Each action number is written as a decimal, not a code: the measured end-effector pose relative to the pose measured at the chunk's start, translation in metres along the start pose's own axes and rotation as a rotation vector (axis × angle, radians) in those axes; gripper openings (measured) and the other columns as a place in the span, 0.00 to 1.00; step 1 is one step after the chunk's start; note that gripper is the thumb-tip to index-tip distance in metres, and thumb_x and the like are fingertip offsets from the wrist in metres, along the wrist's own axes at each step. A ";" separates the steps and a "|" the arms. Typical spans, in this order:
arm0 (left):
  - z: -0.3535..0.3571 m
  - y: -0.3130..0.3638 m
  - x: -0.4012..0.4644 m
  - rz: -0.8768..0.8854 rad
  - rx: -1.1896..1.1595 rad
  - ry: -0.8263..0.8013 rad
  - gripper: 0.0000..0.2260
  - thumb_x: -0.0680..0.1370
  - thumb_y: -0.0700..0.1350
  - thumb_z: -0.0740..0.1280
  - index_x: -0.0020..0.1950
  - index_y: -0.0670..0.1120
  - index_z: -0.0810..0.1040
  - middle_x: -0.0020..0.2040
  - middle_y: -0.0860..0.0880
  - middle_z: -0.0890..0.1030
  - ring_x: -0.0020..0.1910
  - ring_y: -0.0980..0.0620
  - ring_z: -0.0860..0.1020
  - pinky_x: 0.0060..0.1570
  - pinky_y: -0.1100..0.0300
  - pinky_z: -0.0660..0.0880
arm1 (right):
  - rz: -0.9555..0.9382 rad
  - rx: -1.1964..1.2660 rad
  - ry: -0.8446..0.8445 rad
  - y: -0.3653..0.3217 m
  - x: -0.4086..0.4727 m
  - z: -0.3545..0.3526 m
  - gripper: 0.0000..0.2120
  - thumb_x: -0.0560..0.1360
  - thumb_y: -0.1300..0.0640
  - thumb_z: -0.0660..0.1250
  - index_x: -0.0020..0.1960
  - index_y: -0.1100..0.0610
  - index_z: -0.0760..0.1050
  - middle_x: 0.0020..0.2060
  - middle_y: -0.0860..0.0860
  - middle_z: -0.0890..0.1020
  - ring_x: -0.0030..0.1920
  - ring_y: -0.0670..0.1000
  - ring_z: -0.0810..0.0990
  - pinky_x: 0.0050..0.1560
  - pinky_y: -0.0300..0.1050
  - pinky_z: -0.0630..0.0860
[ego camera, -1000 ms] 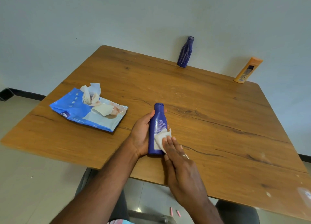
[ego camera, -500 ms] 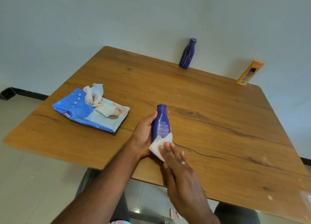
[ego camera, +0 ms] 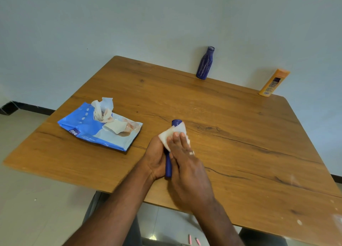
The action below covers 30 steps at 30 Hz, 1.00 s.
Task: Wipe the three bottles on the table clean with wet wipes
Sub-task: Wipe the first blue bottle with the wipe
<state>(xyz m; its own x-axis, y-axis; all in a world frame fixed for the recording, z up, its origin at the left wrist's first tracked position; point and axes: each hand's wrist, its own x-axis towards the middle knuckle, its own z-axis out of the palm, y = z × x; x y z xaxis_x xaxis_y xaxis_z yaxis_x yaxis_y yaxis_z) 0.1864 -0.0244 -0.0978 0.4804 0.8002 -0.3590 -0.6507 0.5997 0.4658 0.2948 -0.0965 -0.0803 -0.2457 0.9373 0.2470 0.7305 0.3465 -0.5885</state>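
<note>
A small dark blue bottle (ego camera: 168,164) stands near the front middle of the wooden table (ego camera: 240,138). My left hand (ego camera: 155,157) grips it from the left. My right hand (ego camera: 187,170) lies over its front with straight fingers and presses a white wet wipe (ego camera: 170,134) against the upper part, just under the cap. Most of the bottle is hidden by my hands and the wipe. A taller dark blue bottle (ego camera: 205,63) stands at the far edge by the wall. An orange bottle (ego camera: 273,83) leans at the far right corner.
A blue pack of wet wipes (ego camera: 96,129) lies on the left of the table, its flap open and a wipe sticking out. The wall runs right behind the table's far edge. Below the near edge I see floor tiles.
My right hand has slid the wipe up the bottle, from its lower half to just under the cap. My left hand keeps its hold. The view has shifted slightly.
</note>
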 end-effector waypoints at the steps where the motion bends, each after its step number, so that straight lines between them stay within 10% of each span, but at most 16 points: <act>1: -0.001 0.000 0.002 0.010 0.011 0.011 0.17 0.82 0.53 0.61 0.56 0.43 0.84 0.44 0.43 0.81 0.46 0.47 0.79 0.54 0.51 0.75 | -0.015 0.001 -0.022 0.000 -0.012 0.000 0.27 0.80 0.64 0.58 0.79 0.54 0.61 0.79 0.48 0.60 0.80 0.45 0.51 0.78 0.51 0.60; 7: 0.002 -0.001 0.004 0.037 0.080 0.021 0.17 0.77 0.55 0.65 0.55 0.47 0.87 0.48 0.43 0.82 0.43 0.47 0.81 0.47 0.53 0.78 | 0.048 0.040 0.012 0.010 -0.030 -0.011 0.25 0.84 0.60 0.56 0.79 0.51 0.58 0.77 0.44 0.58 0.79 0.43 0.54 0.79 0.48 0.57; 15: -0.001 -0.001 0.001 0.042 0.034 -0.057 0.20 0.83 0.53 0.63 0.65 0.41 0.82 0.60 0.42 0.83 0.59 0.47 0.81 0.67 0.53 0.73 | 0.054 0.089 0.088 0.006 0.028 -0.011 0.26 0.83 0.64 0.57 0.79 0.54 0.60 0.77 0.46 0.57 0.79 0.45 0.54 0.77 0.48 0.61; 22: 0.000 0.000 0.003 0.067 0.085 -0.006 0.16 0.78 0.56 0.65 0.52 0.45 0.85 0.44 0.43 0.82 0.42 0.46 0.80 0.44 0.52 0.77 | -0.031 0.219 -0.022 0.001 -0.033 -0.010 0.24 0.82 0.62 0.59 0.74 0.43 0.66 0.75 0.44 0.68 0.77 0.40 0.60 0.75 0.40 0.63; 26: 0.003 0.000 0.006 0.164 0.150 -0.039 0.17 0.78 0.50 0.65 0.62 0.42 0.76 0.50 0.39 0.80 0.43 0.43 0.79 0.38 0.52 0.78 | 0.336 0.782 -0.073 0.010 -0.047 -0.043 0.12 0.82 0.53 0.61 0.60 0.44 0.82 0.55 0.49 0.85 0.54 0.51 0.84 0.51 0.46 0.82; 30: 0.004 0.004 0.006 0.273 0.309 -0.034 0.15 0.74 0.39 0.72 0.59 0.43 0.74 0.53 0.38 0.83 0.45 0.44 0.82 0.46 0.48 0.78 | 0.592 0.794 0.340 0.033 -0.040 -0.068 0.12 0.83 0.53 0.60 0.53 0.51 0.83 0.45 0.56 0.86 0.40 0.52 0.85 0.34 0.45 0.78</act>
<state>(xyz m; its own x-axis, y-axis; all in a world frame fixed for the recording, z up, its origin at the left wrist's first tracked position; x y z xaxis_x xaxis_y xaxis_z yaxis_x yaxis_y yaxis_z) 0.1888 -0.0173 -0.0946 0.3372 0.9271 -0.1636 -0.5524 0.3355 0.7630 0.3725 -0.1250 -0.0572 0.2964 0.9481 -0.1150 0.0166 -0.1256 -0.9919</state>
